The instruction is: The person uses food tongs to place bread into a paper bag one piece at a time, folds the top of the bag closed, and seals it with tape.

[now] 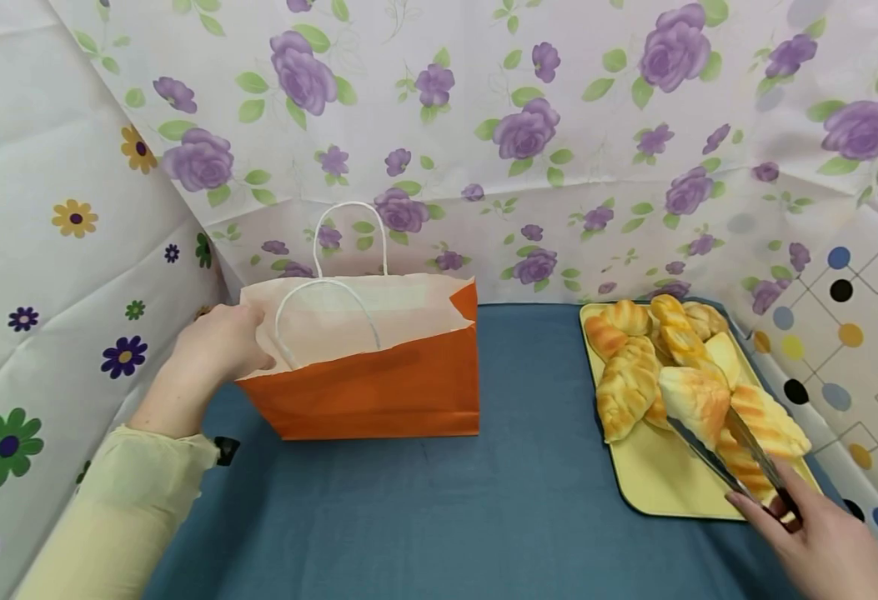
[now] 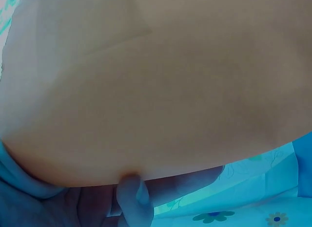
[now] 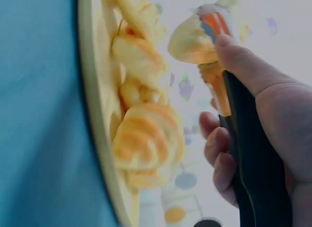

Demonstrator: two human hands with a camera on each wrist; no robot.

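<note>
An orange paper bag with white twisted handles stands upright with its mouth spread. My left hand grips its left rim; in the left wrist view the thumb presses the pale inside wall and fingers lie behind the paper. My right hand holds metal tongs with black handles. Between the tongs' tips a wedge-shaped bread piece is pinched above the yellow tray. The right wrist view shows this bread raised over the other breads.
Several breads lie on the tray at the right, among them a braided loaf, a long twisted roll and a ridged bread. Blue cloth covers the table between bag and tray. Floral curtains hang behind and at both sides.
</note>
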